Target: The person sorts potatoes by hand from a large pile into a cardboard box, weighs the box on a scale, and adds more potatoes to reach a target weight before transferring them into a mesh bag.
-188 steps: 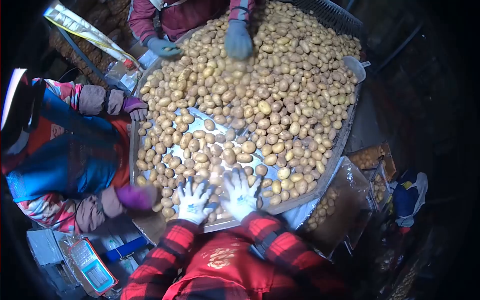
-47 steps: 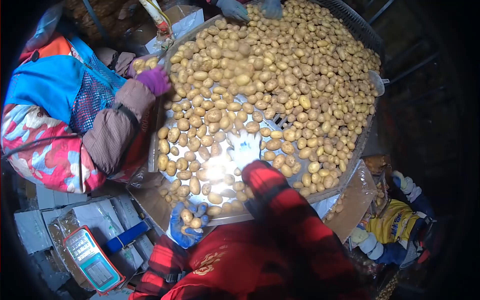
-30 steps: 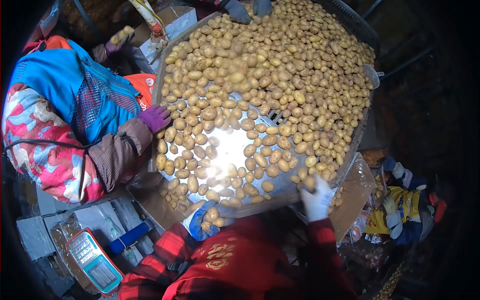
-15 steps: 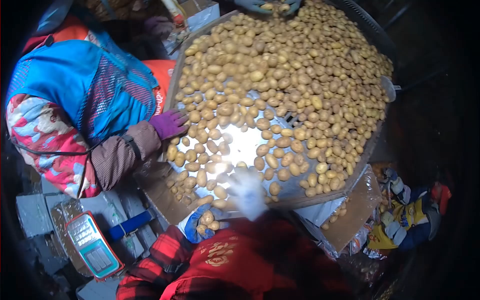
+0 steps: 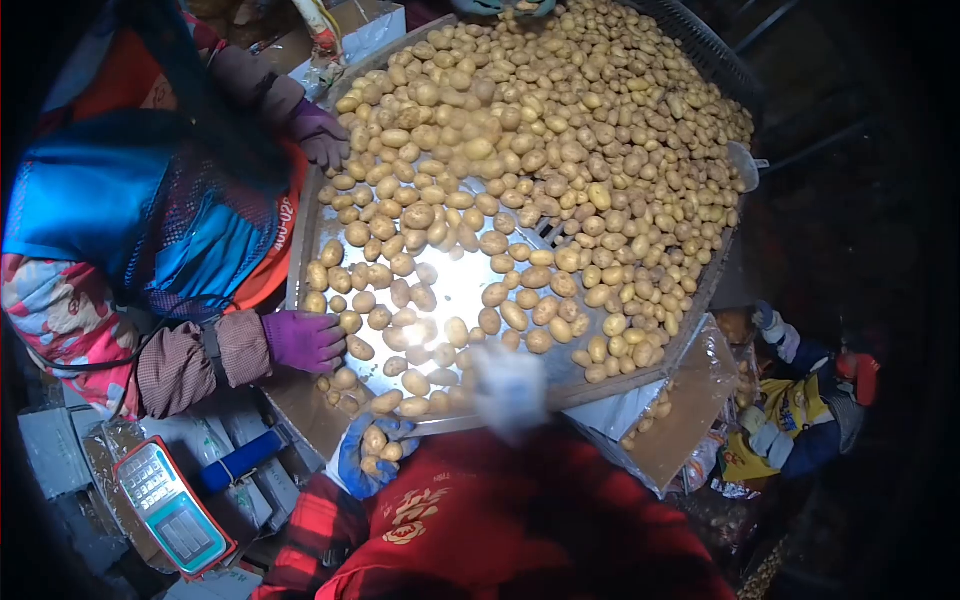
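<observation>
My left hand, in a blue and white glove, is curled around several small potatoes at the table's near edge. More potatoes lie just above it along the rim. My right hand, in a whitish glove, is smeared by motion over the near edge of the metal sorting table. Its fingers cannot be made out, nor whether it holds anything. A few loose potatoes lie beyond it on the shiny surface.
A big heap of potatoes covers the table's far and right parts. A co-worker's purple-gloved hands rest at the left edge. Another person's gloved hands are at the top. Open cardboard boxes and a scale stand below.
The view has shifted, moving the table slightly leftward. Both of the co-worker's purple gloves now show at the left edge. My left hand still holds potatoes; my right hand remains blurred near the rim.
</observation>
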{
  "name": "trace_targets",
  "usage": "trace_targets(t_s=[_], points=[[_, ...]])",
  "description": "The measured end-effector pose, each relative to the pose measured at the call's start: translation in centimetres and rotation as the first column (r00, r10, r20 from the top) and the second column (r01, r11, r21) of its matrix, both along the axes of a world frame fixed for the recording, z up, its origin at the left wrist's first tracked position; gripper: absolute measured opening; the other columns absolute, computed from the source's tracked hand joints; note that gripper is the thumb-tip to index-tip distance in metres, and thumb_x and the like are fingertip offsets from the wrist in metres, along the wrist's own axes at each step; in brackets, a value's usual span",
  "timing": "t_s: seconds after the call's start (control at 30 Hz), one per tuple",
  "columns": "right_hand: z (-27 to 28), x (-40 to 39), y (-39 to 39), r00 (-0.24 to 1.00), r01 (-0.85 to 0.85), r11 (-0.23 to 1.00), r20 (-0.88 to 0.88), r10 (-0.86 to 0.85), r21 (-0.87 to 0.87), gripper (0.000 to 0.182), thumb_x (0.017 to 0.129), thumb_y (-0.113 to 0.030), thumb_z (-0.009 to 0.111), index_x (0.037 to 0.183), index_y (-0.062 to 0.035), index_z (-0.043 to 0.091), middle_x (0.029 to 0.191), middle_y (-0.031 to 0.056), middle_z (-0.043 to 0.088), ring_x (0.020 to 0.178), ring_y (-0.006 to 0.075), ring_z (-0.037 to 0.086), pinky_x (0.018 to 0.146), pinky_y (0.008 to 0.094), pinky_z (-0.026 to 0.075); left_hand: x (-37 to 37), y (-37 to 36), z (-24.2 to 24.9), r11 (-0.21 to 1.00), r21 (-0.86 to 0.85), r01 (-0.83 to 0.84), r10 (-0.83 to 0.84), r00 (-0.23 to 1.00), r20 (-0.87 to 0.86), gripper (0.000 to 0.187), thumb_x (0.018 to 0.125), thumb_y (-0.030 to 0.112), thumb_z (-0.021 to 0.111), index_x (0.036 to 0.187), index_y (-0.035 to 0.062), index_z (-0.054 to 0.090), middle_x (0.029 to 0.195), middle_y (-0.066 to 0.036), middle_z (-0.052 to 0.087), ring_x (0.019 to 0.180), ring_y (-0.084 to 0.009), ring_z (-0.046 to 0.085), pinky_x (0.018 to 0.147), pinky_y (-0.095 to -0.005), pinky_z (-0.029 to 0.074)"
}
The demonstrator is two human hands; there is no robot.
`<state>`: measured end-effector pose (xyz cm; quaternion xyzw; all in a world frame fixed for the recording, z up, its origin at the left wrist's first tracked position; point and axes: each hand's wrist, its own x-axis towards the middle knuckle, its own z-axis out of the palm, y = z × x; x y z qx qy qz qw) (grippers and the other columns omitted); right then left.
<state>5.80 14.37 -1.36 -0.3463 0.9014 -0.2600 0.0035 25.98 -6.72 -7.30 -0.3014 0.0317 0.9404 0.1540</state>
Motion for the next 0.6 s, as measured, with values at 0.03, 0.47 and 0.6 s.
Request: trace_targets(t_s=[0.03,0.47,0.6], points=[[1.0,-0.2,4.3,0.996,0.075,0.997,-0.050,-0.075,0.008,0.024,0.072,-0.007,0.072,0.094,-0.0093,0.064,0.089,0.0139,0.065,0.071,0.0346,0.066,0.059,0.0487,0.052,-1.2,0.3,0.6,0.998,-0.045,0.036,-0.035,0.999,0.011,0.056,0.104,0.046,0.058,0.135,0.0000,0.058,0.125,-0.017,0.061,0.086,-0.0207,0.057,0.050,-0.0180,0.048],[-3.5,-1.3,15.5,0.922,0.382,0.907,-0.145,-0.359,0.180,0.077,0.076,-0.032,0.077,0.147,-0.0120,0.053,0.146,0.0279,0.049,0.129,0.0475,0.050,0.109,0.0555,0.039,-7.1,2.2,1.1,0.969,0.077,0.235,-0.235,0.972,0.002,0.059,0.107,0.045,0.053,0.131,-0.0082,0.057,0.120,-0.019,0.065,0.103,-0.0267,0.065,0.049,-0.0205,0.053],[-11.4,-6.0,3.6,0.838,0.540,0.748,-0.170,-0.518,0.386,0.084,0.088,-0.059,0.063,0.158,-0.0164,0.041,0.161,0.0222,0.036,0.150,0.0577,0.018,0.118,0.0737,0.010,-4.6,2.2,0.7,0.954,-0.237,0.185,-0.179,0.983,0.050,0.055,0.107,0.044,0.053,0.132,-0.0040,0.058,0.125,-0.017,0.066,0.102,-0.0275,0.066,0.051,-0.0207,0.052]])
